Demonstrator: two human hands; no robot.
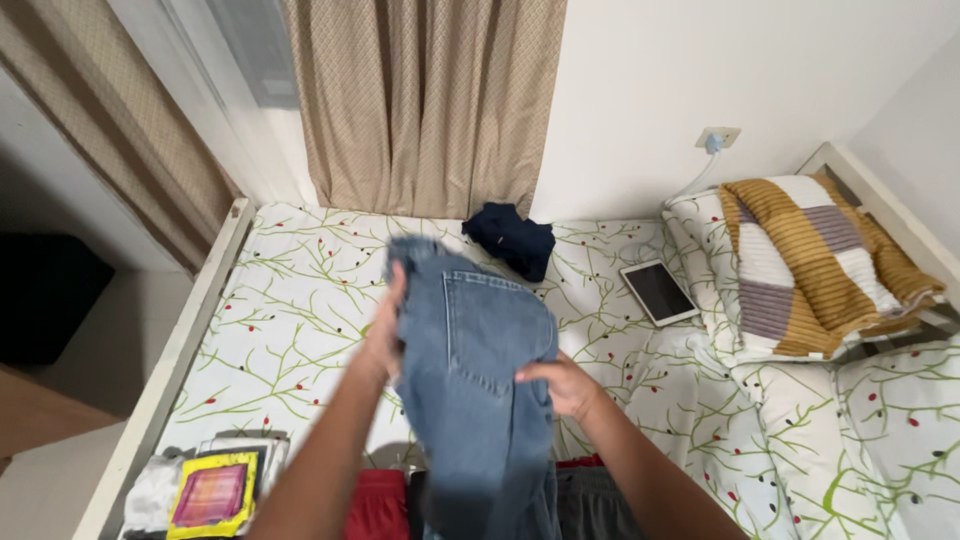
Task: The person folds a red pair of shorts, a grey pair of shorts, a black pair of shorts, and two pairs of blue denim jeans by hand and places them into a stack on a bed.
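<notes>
A pair of light blue jeans [470, 370] hangs in front of me over the bed, back pocket facing me. My left hand [385, 330] grips the jeans at their upper left edge, near the waistband. Lower down on the right side, my right hand [560, 385] pinches the fabric. The legs of the jeans drop out of view at the bottom. Under them lie folded clothes: a red garment [378, 505] and a dark grey one [590, 505].
The bed has a white sheet with green branches [300, 300] and a white frame [170, 370]. A dark blue garment [512, 238] lies near the beige curtain [425, 100]. A tablet [658, 291] rests beside a striped blanket [810, 265] on pillows. A folded pile with a yellow-pink print [212, 492] is at bottom left.
</notes>
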